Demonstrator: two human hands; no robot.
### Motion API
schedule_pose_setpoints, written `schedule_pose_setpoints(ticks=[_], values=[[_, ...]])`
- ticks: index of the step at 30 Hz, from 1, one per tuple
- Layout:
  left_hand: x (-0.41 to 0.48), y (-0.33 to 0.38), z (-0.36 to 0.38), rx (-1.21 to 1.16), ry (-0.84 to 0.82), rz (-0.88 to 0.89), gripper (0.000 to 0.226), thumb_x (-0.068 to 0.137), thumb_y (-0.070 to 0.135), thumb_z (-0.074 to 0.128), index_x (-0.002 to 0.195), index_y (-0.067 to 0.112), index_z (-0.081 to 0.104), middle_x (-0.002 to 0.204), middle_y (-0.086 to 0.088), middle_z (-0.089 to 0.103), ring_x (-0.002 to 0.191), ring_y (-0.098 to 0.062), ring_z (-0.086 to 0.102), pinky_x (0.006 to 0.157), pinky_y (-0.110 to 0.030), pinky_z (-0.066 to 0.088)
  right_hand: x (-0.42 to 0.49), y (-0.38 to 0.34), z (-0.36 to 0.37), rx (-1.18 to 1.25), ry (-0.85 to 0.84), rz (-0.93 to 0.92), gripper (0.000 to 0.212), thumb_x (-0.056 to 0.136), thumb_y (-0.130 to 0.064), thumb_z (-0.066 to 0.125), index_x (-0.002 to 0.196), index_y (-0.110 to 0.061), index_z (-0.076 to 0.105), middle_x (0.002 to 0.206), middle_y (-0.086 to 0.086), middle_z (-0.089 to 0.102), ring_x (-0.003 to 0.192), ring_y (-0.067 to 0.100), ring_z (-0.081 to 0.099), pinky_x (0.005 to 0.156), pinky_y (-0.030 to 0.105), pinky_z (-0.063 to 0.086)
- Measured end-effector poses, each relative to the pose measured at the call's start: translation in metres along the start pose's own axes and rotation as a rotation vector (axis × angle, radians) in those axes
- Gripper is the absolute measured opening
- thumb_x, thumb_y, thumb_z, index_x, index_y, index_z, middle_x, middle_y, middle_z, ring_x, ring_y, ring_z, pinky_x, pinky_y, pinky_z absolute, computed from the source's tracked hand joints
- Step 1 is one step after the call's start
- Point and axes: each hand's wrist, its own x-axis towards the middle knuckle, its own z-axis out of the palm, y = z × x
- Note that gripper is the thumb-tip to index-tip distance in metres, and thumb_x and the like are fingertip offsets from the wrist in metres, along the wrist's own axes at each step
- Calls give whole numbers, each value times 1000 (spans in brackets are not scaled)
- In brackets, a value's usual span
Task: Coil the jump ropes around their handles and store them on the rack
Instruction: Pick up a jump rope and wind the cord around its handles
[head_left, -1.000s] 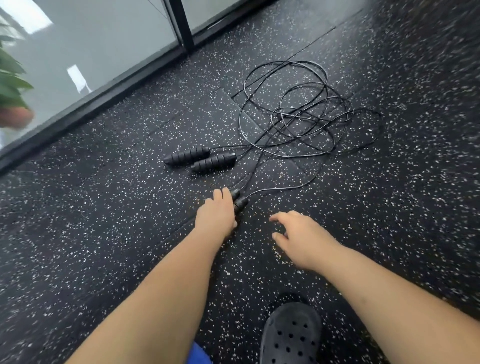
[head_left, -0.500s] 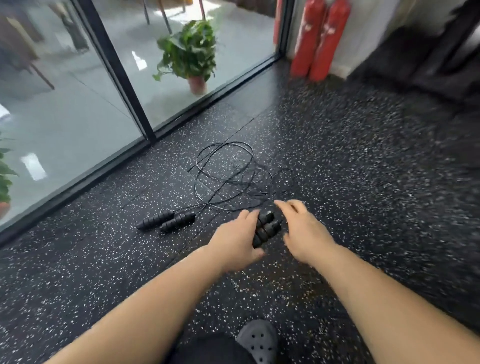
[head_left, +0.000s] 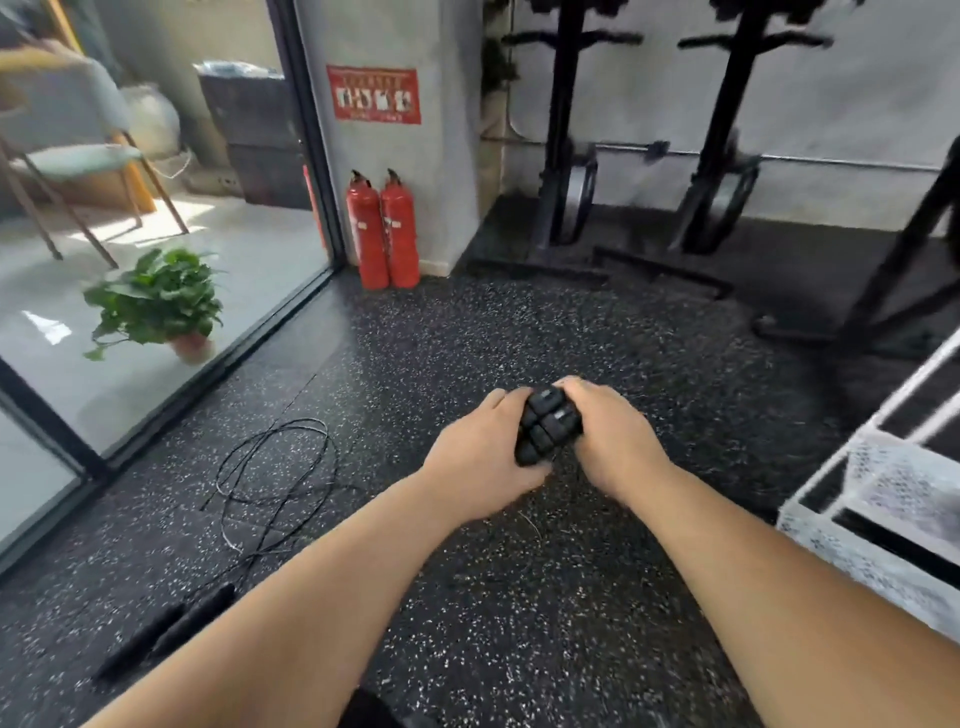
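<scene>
Currently I find left hand (head_left: 478, 460) and right hand (head_left: 610, 441) both clasping one pair of handles (head_left: 548, 426), at centre. Cord (head_left: 275, 483) lies heaped left (other handles (head_left: 171, 629) near left); winding, I judge, could drag and knot that heap.

L hand (head_left: 483, 457) + R hand (head_left: 608, 436) both grip the same black handle pair (head_left: 548, 423), handles side by side, frame ctr. 2nd rope: cord (head_left: 275, 478) in loose loops on speckled floor (head_left: 519, 623) at 8 o'clock of hands, its 2 handles (head_left: 171, 631) lie flat further out at 8, blurred. White mesh rack (head_left: 883, 499) at 3 o'clock. 2 red extinguishers (head_left: 384, 234) at 11 by wall; potted plant (head_left: 156, 306) at 10, behind glass.
</scene>
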Motion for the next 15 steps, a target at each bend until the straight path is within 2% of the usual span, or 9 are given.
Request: schedule_pose_setpoints(ticks=[4, 7, 11, 15], values=[[2, 71, 0, -7, 21, 48, 93, 84, 45, 73, 163, 26, 29, 134, 3, 50, 113, -27, 66, 95, -44, 57, -36, 29, -49, 24, 127, 7, 34, 94, -11, 51, 113, -39, 55, 109, -10, 61, 98, 21, 61, 86, 44, 51], [-3, 115, 2, -38, 6, 42, 98, 83, 40, 74, 165, 25, 23, 142, 2, 46, 116, -29, 64, 97, -47, 56, -61, 46, -77, 45, 160, 12, 31, 98, -14, 50, 119, -36, 56, 117, -8, 59, 102, 20, 59, 90, 42, 49], [-12, 152, 9, -59, 34, 62, 78, 84, 40, 71, 153, 32, 36, 128, 7, 49, 104, -26, 65, 89, -45, 57, -86, 68, -102, 58, 173, 3, 32, 97, -11, 52, 121, -32, 57, 120, -2, 64, 103, 25, 61, 91, 46, 51], [-14, 169, 22, -42, 50, 49, 68, 86, 43, 70, 147, 33, 41, 131, 10, 50, 102, -25, 65, 87, -43, 56, -99, 92, -103, 125, 178, 12, 36, 96, -7, 49, 116, -36, 57, 110, -4, 66, 95, 24, 63, 85, 46, 52]])
